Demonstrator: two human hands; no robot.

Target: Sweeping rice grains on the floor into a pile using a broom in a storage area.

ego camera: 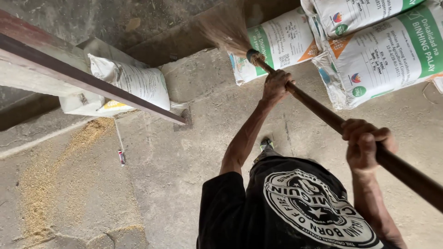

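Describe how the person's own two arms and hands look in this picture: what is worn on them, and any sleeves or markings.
Both arms are bare from above the elbow down; the left hand and right hand wear no gloves, rings, watch or bands that show. The only clothing is a black short-sleeved T-shirt with a large round white printed emblem on the front. Its sleeve ends on the left upper arm. The forearms look lean and sinewy.

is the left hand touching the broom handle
Touching. The head view shows the left hand wrapped around the brown broom handle just below the bristles, fingers closed over it with no gap showing.
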